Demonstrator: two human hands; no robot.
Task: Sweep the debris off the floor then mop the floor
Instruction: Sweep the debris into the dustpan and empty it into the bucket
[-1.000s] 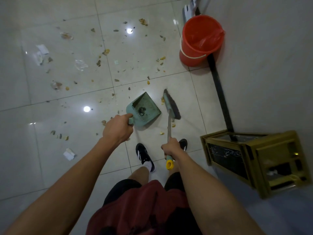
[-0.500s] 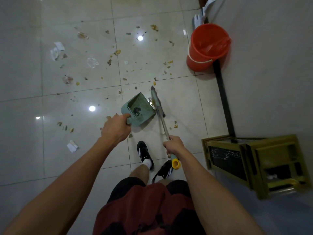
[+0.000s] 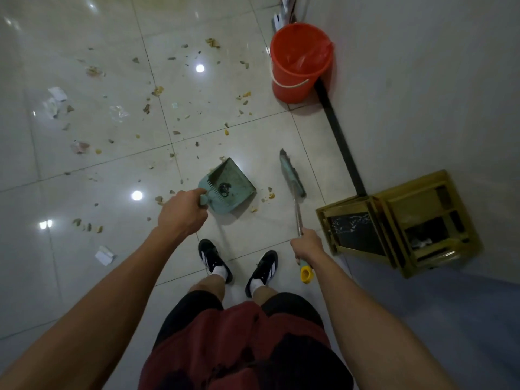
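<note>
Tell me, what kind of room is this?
Probably an indoor room or hallway being cleaned: glossy tiled floor littered with debris, an orange bucket against the wall, and a gold stand.

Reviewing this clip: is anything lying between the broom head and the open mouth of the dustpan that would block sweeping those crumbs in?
Nothing visible blocks it. Between the broom head and the dustpan there is only bare tile with a few yellowish crumbs lying right of the pan. The left hand grips the pan's handle; the right hand grips the broomstick.
</note>
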